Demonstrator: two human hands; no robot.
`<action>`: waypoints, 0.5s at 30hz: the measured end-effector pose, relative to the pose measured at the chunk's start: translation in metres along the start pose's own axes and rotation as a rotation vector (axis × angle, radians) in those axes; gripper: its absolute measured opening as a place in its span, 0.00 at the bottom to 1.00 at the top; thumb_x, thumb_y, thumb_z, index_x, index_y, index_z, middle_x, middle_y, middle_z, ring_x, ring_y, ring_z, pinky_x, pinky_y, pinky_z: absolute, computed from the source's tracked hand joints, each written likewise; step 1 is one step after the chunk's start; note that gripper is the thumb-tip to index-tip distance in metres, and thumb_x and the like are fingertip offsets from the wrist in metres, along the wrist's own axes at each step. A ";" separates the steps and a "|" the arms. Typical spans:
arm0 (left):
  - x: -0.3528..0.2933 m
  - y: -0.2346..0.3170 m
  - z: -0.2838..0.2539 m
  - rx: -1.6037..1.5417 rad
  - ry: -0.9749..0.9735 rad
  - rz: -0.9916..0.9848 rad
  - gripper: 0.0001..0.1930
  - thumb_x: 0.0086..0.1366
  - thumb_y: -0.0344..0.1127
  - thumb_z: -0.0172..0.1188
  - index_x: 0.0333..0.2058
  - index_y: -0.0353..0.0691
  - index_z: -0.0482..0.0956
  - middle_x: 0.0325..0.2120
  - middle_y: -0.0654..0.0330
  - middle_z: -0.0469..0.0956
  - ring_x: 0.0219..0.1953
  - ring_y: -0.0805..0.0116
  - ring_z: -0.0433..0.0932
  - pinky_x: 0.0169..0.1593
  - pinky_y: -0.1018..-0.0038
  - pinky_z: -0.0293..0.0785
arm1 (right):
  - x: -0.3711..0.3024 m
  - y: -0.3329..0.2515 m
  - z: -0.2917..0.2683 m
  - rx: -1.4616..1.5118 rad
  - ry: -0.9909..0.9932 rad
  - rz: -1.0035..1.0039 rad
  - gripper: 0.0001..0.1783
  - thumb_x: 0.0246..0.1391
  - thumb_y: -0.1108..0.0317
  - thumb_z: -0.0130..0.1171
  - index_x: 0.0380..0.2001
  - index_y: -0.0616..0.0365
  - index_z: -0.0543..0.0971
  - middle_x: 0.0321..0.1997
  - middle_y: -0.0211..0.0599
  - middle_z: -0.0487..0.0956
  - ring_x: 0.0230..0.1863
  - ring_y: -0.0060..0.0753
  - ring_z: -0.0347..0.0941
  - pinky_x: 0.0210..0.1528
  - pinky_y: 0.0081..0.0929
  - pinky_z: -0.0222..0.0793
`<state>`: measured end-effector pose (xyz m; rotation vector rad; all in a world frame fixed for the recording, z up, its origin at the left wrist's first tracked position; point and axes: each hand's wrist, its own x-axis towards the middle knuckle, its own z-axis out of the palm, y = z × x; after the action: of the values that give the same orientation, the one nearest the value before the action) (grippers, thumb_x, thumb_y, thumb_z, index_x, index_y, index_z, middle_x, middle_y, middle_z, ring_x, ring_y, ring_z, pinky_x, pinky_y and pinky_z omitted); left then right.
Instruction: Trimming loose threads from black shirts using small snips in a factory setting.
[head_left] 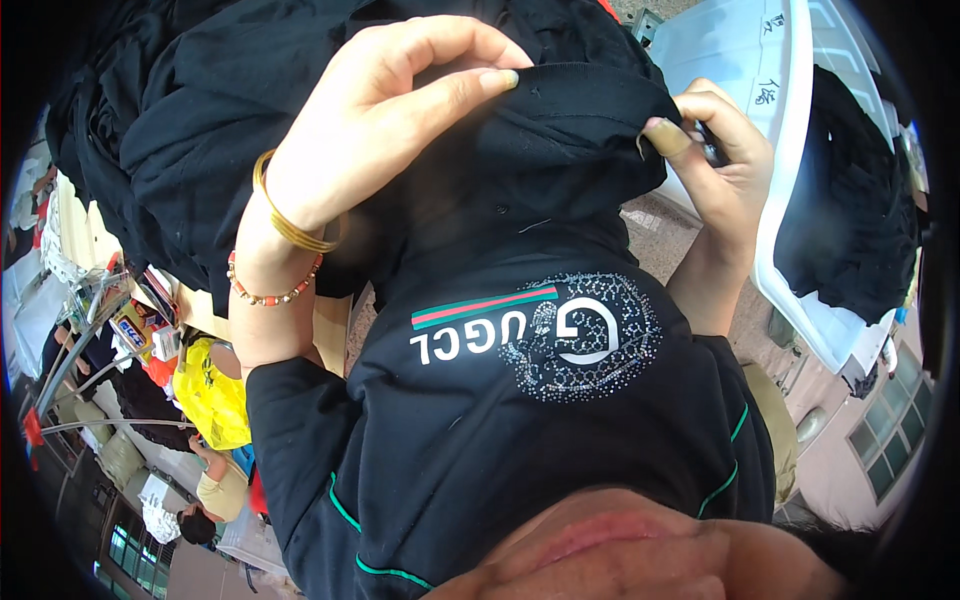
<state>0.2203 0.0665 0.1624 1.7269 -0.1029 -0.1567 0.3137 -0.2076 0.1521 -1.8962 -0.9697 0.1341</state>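
Note:
Black fabric, seemingly a garment [570, 130], is stretched between my two hands in front of my chest, its ribbed edge uppermost. My left hand [390, 120] pinches that edge between thumb and fingers. At the other end of the edge, my right hand [715, 160] is closed on the fabric, its thumb bent and a yellowish covering on the thumb tip. Something small and dark shows among the right fingers, too hidden to name. A few pale thread ends lie on the black cloth.
A large heap of black fabric [170, 130] lies on the left. To the right stands a white plastic bin [790, 190] with more black cloth [850, 200] beside it. A yellow plastic bag [212, 395] and another person [222, 490] are farther off at lower left.

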 end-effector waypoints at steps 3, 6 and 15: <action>-0.003 -0.009 0.000 0.039 0.035 -0.007 0.09 0.68 0.28 0.58 0.45 0.33 0.80 0.39 0.65 0.80 0.44 0.79 0.76 0.51 0.83 0.70 | 0.011 -0.009 0.015 0.010 0.082 -0.041 0.18 0.46 0.76 0.69 0.44 0.61 0.82 0.36 0.33 0.79 0.36 0.23 0.74 0.35 0.17 0.67; 0.002 -0.010 0.001 0.031 0.039 0.016 0.09 0.68 0.28 0.58 0.44 0.33 0.80 0.39 0.65 0.80 0.43 0.79 0.76 0.51 0.83 0.70 | 0.019 -0.018 0.005 -0.166 -0.035 -0.200 0.20 0.46 0.73 0.70 0.46 0.59 0.81 0.36 0.34 0.79 0.36 0.26 0.74 0.37 0.19 0.69; 0.000 -0.009 0.006 0.043 0.053 0.002 0.08 0.68 0.28 0.58 0.44 0.33 0.80 0.39 0.65 0.80 0.43 0.79 0.76 0.51 0.83 0.70 | 0.026 -0.048 0.011 -0.261 0.071 -0.318 0.22 0.44 0.72 0.70 0.45 0.67 0.82 0.39 0.42 0.81 0.36 0.28 0.75 0.33 0.18 0.63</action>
<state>0.2192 0.0621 0.1523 1.7726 -0.0698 -0.1075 0.2987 -0.1725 0.1923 -1.9351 -1.2737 -0.2569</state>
